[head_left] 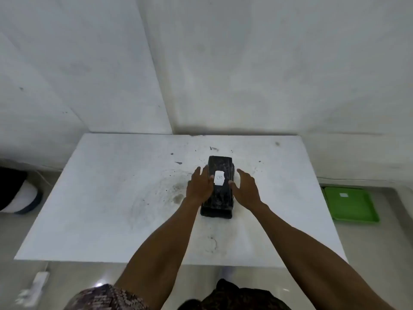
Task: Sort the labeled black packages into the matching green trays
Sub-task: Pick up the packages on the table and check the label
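Observation:
A long black package [220, 198] lies on the white table [111, 198], its white label [218, 178] marked "B" facing up. My left hand [199, 187] rests against the package's left side with fingers spread and the thumb on its top edge. My right hand [245, 190] is at the right side, fingers apart, thumb touching the top near the label. Neither hand has closed around it. A green tray [350, 208] with a small white label lies on the floor to the right of the table.
The table stands in a corner of white walls. A white power strip [36, 285] with a cable lies on the floor at the lower left. A dark and white object [17, 195] sits on the floor at the far left.

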